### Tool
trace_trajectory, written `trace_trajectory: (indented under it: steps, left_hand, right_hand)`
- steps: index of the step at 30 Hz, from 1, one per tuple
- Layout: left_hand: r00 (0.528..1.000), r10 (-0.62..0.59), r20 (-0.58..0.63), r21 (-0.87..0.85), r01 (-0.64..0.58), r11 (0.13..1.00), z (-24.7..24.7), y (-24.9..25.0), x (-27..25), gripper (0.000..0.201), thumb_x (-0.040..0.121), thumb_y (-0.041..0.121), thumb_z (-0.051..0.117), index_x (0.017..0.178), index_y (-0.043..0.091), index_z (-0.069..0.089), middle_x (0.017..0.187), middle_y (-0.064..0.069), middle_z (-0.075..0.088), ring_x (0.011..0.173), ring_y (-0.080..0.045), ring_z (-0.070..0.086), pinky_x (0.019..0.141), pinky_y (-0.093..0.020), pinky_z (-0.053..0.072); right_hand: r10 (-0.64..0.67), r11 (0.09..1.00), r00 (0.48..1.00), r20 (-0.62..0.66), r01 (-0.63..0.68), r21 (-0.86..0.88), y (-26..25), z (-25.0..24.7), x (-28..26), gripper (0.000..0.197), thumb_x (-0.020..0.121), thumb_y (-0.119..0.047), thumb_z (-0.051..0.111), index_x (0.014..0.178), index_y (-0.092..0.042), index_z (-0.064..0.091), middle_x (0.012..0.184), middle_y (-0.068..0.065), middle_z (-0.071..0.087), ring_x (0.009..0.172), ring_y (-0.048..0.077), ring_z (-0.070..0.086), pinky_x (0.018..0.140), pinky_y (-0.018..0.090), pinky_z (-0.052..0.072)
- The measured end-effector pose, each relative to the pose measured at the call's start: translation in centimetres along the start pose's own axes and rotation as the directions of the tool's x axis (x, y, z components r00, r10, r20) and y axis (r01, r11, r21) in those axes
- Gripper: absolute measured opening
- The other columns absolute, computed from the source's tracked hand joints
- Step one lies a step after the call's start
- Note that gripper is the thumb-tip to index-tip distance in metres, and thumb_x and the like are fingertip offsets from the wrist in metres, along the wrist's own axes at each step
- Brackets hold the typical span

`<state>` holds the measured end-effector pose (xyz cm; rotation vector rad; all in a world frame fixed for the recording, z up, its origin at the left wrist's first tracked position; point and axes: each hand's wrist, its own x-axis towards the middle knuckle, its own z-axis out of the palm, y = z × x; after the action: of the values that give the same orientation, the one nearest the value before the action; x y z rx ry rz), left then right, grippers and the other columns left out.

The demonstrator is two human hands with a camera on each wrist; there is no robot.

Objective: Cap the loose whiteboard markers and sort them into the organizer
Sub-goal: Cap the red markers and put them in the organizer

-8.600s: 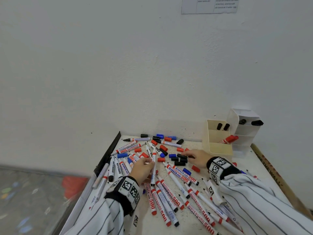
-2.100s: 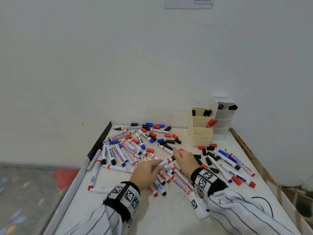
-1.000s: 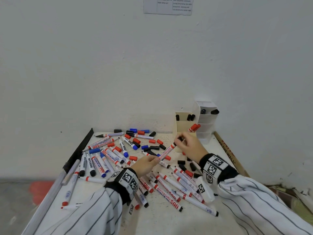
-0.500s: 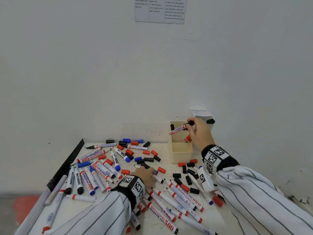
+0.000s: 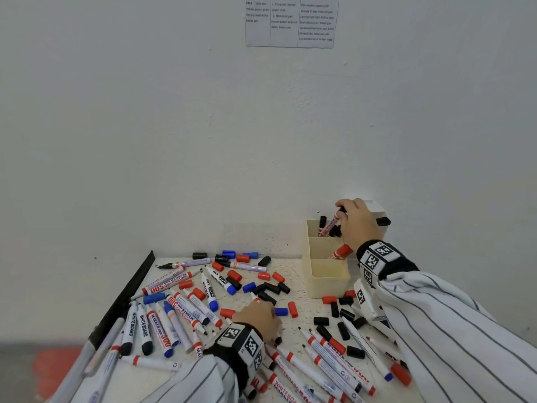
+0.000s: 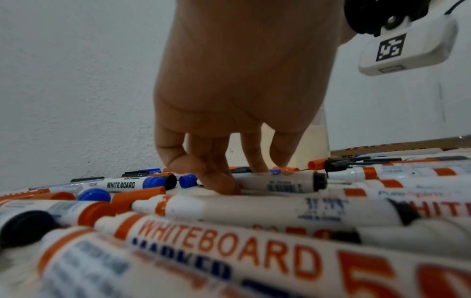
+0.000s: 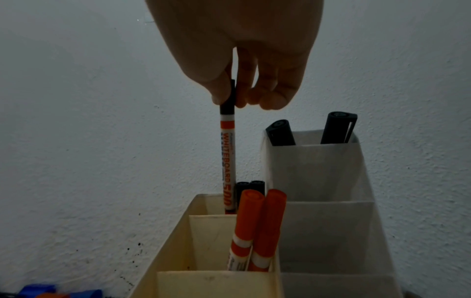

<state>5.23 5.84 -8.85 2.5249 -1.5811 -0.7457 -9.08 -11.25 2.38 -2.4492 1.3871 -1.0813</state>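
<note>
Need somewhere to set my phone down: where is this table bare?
Bare table shows at the near left, between the left sleeve and a lone marker; also a narrow strip left of the cream organizer. Round the left hand markers and caps crowd it.

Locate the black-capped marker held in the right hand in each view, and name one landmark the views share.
Head: black-capped marker, right of centre, entering the cream organizer's back compartment.
Left wrist: not in view.
Right wrist: centre-left, upright, pinched by the right hand.
Shared landmark: cream organizer.
</note>
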Motion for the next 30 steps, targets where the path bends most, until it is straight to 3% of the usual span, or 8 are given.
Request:
trace_trajectory:
  steps: [4,8,12,16,21,24,27,30]
  left_hand:
    - [0.994,-0.021,-0.107,-0.168,0.003,0.986,-0.3,-0.6,-0.2,0.021,0.093,0.030,0.050,0.110,0.018,0.052,0.110,-0.001,0.053,0.088,-0.011,0.052,0.083,-0.023,0.047]
    - [0.973,-0.046,-0.226,-0.376,-0.044,0.925,-0.5,-1.5,-0.2,0.008,0.092,0.014,0.049,0.091,0.021,0.049,0.098,0.002,0.052,0.082,-0.007,0.050,0.081,-0.018,0.044]
    - [0.965,-0.070,-0.254,-0.517,-0.074,0.853,-0.9,-2.2,-0.5,0.019,0.093,0.015,0.050,0.110,0.022,0.046,0.102,-0.001,0.055,0.073,-0.006,0.053,0.074,-0.021,0.049]
    - [0.955,-0.078,-0.286,-0.616,-0.121,0.778,-1.0,-2.6,-0.9,0.037,0.093,0.012,0.051,0.127,0.021,0.040,0.085,0.009,0.052,0.071,-0.006,0.057,0.062,-0.016,0.050]
    - [0.962,-0.110,-0.251,-0.706,-0.105,0.700,-1.5,-2.8,-1.8,0.050,0.094,0.008,0.049,0.139,0.018,0.032,0.082,0.007,0.055,0.074,-0.012,0.062,0.063,-0.021,0.053]
    - [0.971,-0.137,-0.195,-0.739,-0.054,0.672,-1.5,-2.8,-2.3,0.053,0.093,0.006,0.049,0.141,0.019,0.030,0.089,0.001,0.059,0.084,-0.019,0.066,0.072,-0.028,0.056]
    - [0.974,-0.149,-0.173,-0.752,-0.033,0.658,-1.3,-2.8,-2.8,0.052,0.092,0.008,0.051,0.140,0.018,0.032,0.096,-0.003,0.062,0.088,-0.020,0.067,0.079,-0.033,0.057]
    - [0.973,-0.151,-0.175,-0.788,-0.047,0.614,-1.1,-2.6,-3.5,0.052,0.090,0.009,0.056,0.138,0.018,0.035,0.099,-0.004,0.063,0.087,-0.020,0.066,0.080,-0.039,0.057]
  right_hand:
    - [0.026,0.999,0.995,0.096,-0.022,-0.049,0.0,1.3,0.2,0.022,0.094,-0.013,0.045,0.116,-0.016,0.050,0.110,0.008,0.058,0.093,0.027,0.057,0.072,0.034,0.045]
    - [0.050,0.994,0.991,0.125,-0.036,-0.106,0.2,2.7,0.2,0.015,0.092,-0.013,0.049,0.107,-0.017,0.052,0.103,0.008,0.062,0.094,0.028,0.056,0.070,0.035,0.046]
    - [0.090,0.979,0.971,0.222,-0.045,-0.198,0.6,3.9,-0.1,0.028,0.095,-0.012,0.041,0.116,-0.023,0.056,0.114,0.007,0.059,0.103,0.028,0.054,0.079,0.037,0.050]
    - [0.083,0.933,0.924,0.373,0.059,-0.355,1.0,4.6,-0.8,0.033,0.096,-0.017,0.041,0.126,-0.025,0.054,0.138,-0.004,0.043,0.124,0.025,0.034,0.100,0.037,0.037]
    - [-0.051,0.986,0.985,0.162,0.075,-0.146,0.3,3.4,-2.0,0.020,0.089,-0.009,0.049,0.101,-0.011,0.065,0.117,0.006,0.055,0.107,0.024,0.045,0.088,0.033,0.040]
    - [-0.052,0.993,0.978,0.204,0.029,0.112,-0.6,2.2,-2.9,0.015,0.087,-0.004,0.050,0.088,-0.012,0.063,0.100,0.007,0.060,0.089,0.018,0.053,0.078,0.025,0.040]
    - [-0.040,0.990,0.879,0.475,-0.031,0.140,-1.0,0.7,-4.6,0.015,0.087,-0.004,0.052,0.085,-0.018,0.059,0.089,0.001,0.059,0.084,0.016,0.055,0.070,0.018,0.040]
    - [0.078,0.996,0.617,0.783,-0.077,-0.038,-0.7,-0.5,-7.2,0.011,0.084,-0.010,0.060,0.087,-0.021,0.059,0.087,-0.003,0.056,0.072,0.010,0.052,0.058,0.015,0.041]
